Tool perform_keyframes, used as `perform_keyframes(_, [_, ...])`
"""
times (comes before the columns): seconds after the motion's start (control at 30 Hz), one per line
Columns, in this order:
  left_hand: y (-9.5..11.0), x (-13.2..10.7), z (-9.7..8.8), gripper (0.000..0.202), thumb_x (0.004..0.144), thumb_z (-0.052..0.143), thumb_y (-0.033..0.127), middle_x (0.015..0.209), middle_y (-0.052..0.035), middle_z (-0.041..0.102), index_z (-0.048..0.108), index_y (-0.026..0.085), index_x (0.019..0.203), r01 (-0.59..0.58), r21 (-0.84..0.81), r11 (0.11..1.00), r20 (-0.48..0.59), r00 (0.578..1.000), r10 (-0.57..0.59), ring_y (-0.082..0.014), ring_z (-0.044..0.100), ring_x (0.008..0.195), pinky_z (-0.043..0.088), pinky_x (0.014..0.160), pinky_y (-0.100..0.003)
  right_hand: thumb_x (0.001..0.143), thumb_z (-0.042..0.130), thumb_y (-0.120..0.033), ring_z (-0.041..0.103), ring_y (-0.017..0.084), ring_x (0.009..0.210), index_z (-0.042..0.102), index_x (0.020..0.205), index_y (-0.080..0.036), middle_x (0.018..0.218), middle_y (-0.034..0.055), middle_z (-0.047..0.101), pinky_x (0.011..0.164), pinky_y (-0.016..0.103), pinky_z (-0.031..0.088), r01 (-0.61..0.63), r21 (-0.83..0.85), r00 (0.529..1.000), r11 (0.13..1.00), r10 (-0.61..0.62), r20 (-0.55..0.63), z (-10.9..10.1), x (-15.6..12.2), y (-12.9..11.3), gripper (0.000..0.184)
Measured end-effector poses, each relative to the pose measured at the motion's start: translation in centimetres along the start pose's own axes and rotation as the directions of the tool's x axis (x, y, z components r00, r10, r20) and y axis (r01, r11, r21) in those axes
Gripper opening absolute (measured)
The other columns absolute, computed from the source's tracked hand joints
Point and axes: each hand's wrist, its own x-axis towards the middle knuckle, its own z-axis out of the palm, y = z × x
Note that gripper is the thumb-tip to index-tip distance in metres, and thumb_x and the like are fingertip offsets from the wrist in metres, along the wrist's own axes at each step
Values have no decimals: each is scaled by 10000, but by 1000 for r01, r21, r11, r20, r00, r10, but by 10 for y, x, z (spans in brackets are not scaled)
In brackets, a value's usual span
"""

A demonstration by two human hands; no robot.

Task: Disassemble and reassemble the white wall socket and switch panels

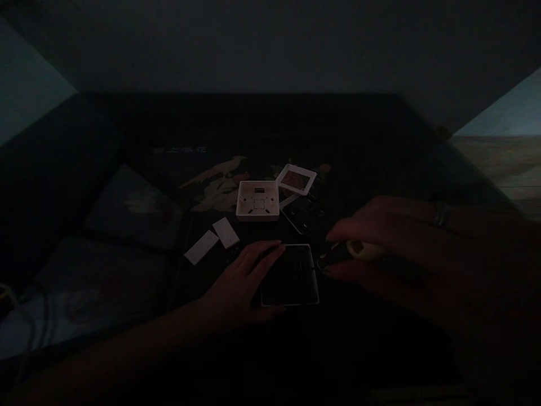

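My left hand grips a square, white-rimmed switch panel by its left side, fingers at the top edge and thumb along the bottom. The panel's inside is dark. To the right of it, my right hand is closed round an object with a pale yellow, rounded part; its kind is too dark to make out. A thin curved light edge shows between those fingertips, close to the panel. Just beyond the panel sits an open white wall box.
Two white rectangular plates lie left of the box. A white square frame rests at its right, above a dark slotted part. The dark tabletop carries a printed bird. A pale cable hangs at the far left.
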Motion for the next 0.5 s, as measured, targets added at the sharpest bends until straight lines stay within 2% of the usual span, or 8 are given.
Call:
perform_keyframes(0.1, [-1, -1, -1, 1112, 747, 814, 373, 1512, -178, 313, 56, 287, 1556, 52, -70, 996, 7, 999, -51, -384, 406, 1363, 470, 1068, -571, 1020, 430, -314, 664, 152, 672, 625, 891, -246, 864, -14, 708, 544, 268, 475, 88, 19, 995, 996, -89, 55, 3, 0, -1, 243])
perform_keyframes(0.23, [-2, -3, -3, 1133, 734, 833, 384, 1512, -162, 302, 47, 335, 1549, 63, -145, 987, 21, 998, -61, -385, 398, 1375, 463, 1074, -584, 995, 466, -281, 708, 175, 761, 580, 1048, -249, 960, -7, 728, 555, 266, 493, 118, 31, 988, 993, -120, 94, 6, 0, 1, 130])
perform_keyframes(0.37, [-3, -4, -3, 1042, 773, 798, 377, 1517, -145, 301, 93, 346, 1539, 76, -187, 979, 9, 997, -76, -367, 384, 1391, 441, 1100, -578, 944, 497, -180, 716, 163, 738, 560, 1028, -265, 939, -28, 732, 513, 242, 472, 109, 44, 988, 993, -113, 103, 8, -1, 4, 135])
perform_keyframes(0.5, [-2, -4, -2, 1010, 763, 805, 366, 1505, -130, 342, 145, 333, 1527, 95, -203, 975, -6, 995, -98, -344, 404, 1383, 436, 1114, -553, 939, 501, -172, 719, 166, 734, 554, 1009, -262, 898, -28, 731, 500, 236, 466, 100, 53, 991, 994, -105, 85, 8, -1, 4, 125])
